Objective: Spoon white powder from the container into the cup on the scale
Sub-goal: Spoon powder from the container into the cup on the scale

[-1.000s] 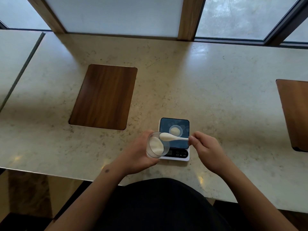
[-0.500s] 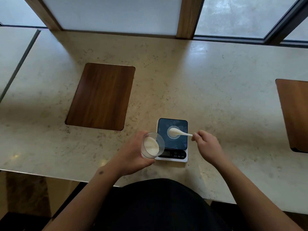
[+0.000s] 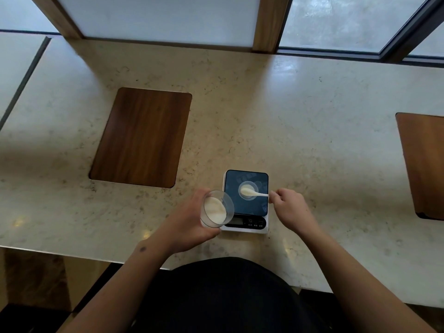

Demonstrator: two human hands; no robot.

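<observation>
The left hand point(image 3: 189, 227) reaches in from the lower left, fingers curled around one clear round plastic container point(image 3: 217, 209) that it holds tilted just off the near-left corner of the scale, its open mouth facing up and showing white powder point(image 3: 214, 210) inside. The right hand point(image 3: 289, 209) comes from the lower right, fingertips pinched on the end of the handle of one small white plastic spoon point(image 3: 252, 193); the spoon lies nearly level, its bowl over the mouth of one small clear cup point(image 3: 248, 190) to the left of that hand. The cup stands on the dark blue platform of one white-bodied digital kitchen scale point(image 3: 246, 200), between the two hands on the pale speckled stone desk point(image 3: 312, 131). The scale's display and button labels are too small to read. Two dark wooden inlay panels are set in the desk: one point(image 3: 141, 137) beyond the left hand, one point(image 3: 422, 164) well off to the right of the right hand.
</observation>
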